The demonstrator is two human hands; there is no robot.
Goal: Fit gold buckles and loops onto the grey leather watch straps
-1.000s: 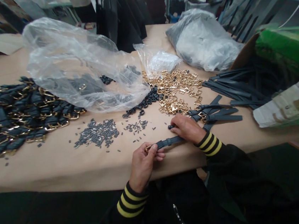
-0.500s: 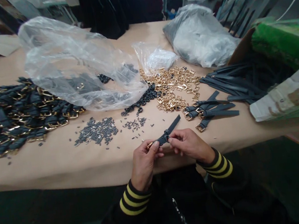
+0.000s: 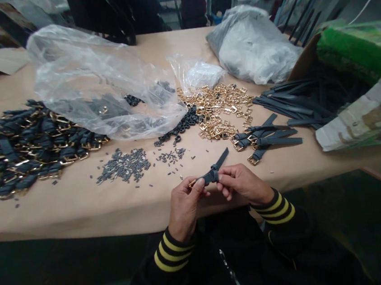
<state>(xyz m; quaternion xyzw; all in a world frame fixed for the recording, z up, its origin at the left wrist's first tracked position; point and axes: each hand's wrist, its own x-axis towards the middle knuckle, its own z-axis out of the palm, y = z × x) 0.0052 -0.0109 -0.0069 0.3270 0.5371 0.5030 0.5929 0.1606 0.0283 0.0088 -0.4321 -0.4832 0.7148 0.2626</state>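
Observation:
Above the table's front edge, my left hand (image 3: 185,206) pinches a dark grey strap (image 3: 221,158) near its gold buckle (image 3: 192,183). The strap points up and to the right, with a dark loop (image 3: 215,175) around it. My right hand (image 3: 244,183) is closed at that loop, thumb and fingertips pressed on its right side; the fingertips partly hide what they grip. To the right lie several straps with gold buckles (image 3: 253,156). Ahead are a heap of loose gold buckles (image 3: 221,112) and a cluster of dark loops (image 3: 183,124).
Small dark pieces (image 3: 124,165) lie scattered at centre left. A big pile of buckled straps (image 3: 34,145) covers the left side. Clear plastic bags (image 3: 102,79) and a stuffed bag (image 3: 257,47) stand behind. An open box (image 3: 351,121) with loose straps (image 3: 284,101) is at right. A person in dark clothes stands across the table.
My right fingers have shifted slightly right at the loop, which shows more fully on the strap. The person across the table has moved left.

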